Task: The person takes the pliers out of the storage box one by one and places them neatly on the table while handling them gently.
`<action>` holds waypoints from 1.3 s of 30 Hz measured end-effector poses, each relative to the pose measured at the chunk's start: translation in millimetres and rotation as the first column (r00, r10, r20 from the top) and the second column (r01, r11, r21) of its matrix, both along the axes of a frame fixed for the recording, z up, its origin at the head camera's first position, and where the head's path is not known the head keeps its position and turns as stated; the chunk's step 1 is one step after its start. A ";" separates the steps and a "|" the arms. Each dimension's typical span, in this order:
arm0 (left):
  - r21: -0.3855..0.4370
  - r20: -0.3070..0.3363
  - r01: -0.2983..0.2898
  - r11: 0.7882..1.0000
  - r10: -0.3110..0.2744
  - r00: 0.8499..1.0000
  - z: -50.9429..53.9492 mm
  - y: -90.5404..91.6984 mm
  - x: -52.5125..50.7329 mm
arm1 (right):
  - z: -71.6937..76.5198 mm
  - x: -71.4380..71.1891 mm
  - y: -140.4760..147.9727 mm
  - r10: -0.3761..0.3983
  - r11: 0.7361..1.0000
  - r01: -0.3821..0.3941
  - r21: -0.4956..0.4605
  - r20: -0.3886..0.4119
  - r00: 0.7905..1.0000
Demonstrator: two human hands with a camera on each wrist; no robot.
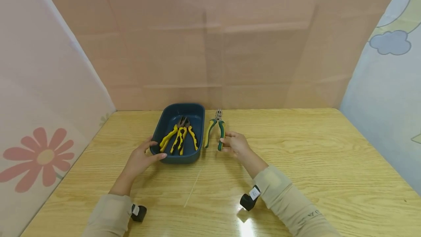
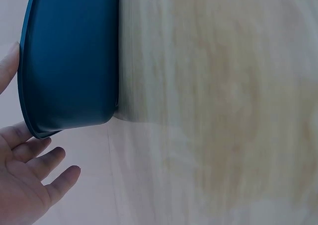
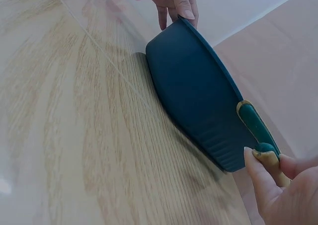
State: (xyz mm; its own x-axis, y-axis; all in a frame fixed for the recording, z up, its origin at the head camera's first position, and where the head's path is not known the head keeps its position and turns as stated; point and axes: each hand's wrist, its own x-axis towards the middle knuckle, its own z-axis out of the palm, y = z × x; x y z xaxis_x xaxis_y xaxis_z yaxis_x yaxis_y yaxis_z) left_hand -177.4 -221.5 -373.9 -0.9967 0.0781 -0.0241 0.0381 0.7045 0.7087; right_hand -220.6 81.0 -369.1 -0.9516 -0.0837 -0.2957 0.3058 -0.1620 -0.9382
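Observation:
At the front left corner of a dark blue rectangular plastic basin (image 1: pixel 180 159), my left hand (image 1: pixel 138 159) holds the rim, thumb along the front and fingers by the left side. Inside the basin lie several yellow-and-black-handled pliers (image 1: pixel 193 139), overlapping, with dark metal heads. Just right of the basin, my right hand (image 1: pixel 238 144) pinches the right handle of green-and-yellow pliers (image 1: pixel 222 135). Their metal head points away and the handles are spread. From the right wrist, the thumb and a finger grip one handle, with the other handle (image 3: pixel 256 123) beside the basin wall (image 3: pixel 194 86).
A wood-grain table (image 1: pixel 315 156) bears everything. Behind it stands a pinkish-brown backdrop (image 1: pixel 256 57), with printed panels at left and right. A thin pale strip (image 1: pixel 192 189) lies in front of the basin. Small black devices (image 1: pixel 248 201) are worn at both wrists.

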 end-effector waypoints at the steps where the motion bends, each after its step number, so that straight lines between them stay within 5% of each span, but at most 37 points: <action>1: 0.000 0.003 -0.001 1.000 0.001 1.000 0.1 0.1 -0.2 | -0.7 0.1 0.8 0.002 1.000 -0.002 -0.001 -0.003 1.000; 39: 0.006 0.014 -0.028 1.000 0.028 1.000 -0.3 2.3 0.8 | -21.2 -6.0 2.6 0.005 0.997 -0.008 0.071 0.035 0.999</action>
State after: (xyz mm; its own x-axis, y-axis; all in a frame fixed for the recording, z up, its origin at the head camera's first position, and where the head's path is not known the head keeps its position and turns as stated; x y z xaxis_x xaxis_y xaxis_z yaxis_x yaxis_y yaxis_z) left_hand -176.6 -219.2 -374.3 -0.9980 0.0508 -0.0375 0.0088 0.7008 0.7133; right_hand -226.5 83.7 -390.3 -0.9400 -0.0675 -0.3344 0.3396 -0.0929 -0.9360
